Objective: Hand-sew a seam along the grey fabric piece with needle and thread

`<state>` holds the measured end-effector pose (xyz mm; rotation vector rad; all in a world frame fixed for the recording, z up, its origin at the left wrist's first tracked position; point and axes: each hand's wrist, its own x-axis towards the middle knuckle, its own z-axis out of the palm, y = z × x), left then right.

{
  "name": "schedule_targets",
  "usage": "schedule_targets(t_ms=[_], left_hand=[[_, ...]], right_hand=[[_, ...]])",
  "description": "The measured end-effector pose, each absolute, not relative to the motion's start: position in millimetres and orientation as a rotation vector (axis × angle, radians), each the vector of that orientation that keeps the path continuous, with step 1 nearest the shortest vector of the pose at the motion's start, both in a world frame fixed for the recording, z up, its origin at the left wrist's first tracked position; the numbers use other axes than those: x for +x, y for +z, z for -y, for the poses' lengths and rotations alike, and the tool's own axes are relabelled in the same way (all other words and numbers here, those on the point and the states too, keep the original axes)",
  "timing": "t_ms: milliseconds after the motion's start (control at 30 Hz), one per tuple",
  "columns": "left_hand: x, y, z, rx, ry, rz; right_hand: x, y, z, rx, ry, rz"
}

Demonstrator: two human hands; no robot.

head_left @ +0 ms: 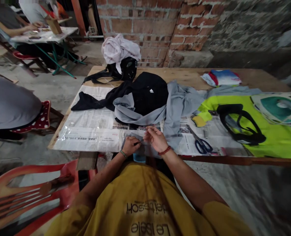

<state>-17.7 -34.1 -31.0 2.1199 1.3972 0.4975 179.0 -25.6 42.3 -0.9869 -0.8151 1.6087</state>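
At the table's front edge, my left hand (132, 145) is closed on a fold of grey cloth (140, 149). Just to its right is my right hand (157, 139), slightly blurred, thumb and fingers pinched together above the cloth; anything between them is too small to make out. Beyond both hands lies a black garment (150, 93) with a small white logo, a grey garment part (140, 116) bunched along its near side. More grey fabric (181, 98) spreads to the right. Scissors (201, 144) with dark handles rest on the newspaper, right of my right hand.
Newspaper (86, 131) under plastic covers the wooden table (184, 73). On the right are a black strap-like frame (242, 126), bright yellow-green cloth (278, 144) and an iron (280, 106). A black bag (129, 68) stands at the back. A red chair (69, 180) is lower left; people sit farther left.
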Motion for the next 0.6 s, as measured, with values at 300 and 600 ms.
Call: schedule_targets(t_ms=[300, 600], left_hand=[[-17.1, -40.0, 33.3, 2.106, 0.589, -1.411], [-21.9, -49.9, 29.8, 2.135, 0.610, -1.355]], right_hand=[[242.7, 90.7, -34.5, -0.977, 1.203, 0.997], [346.0, 155.3, -95.6, -1.339, 0.388, 1.229]])
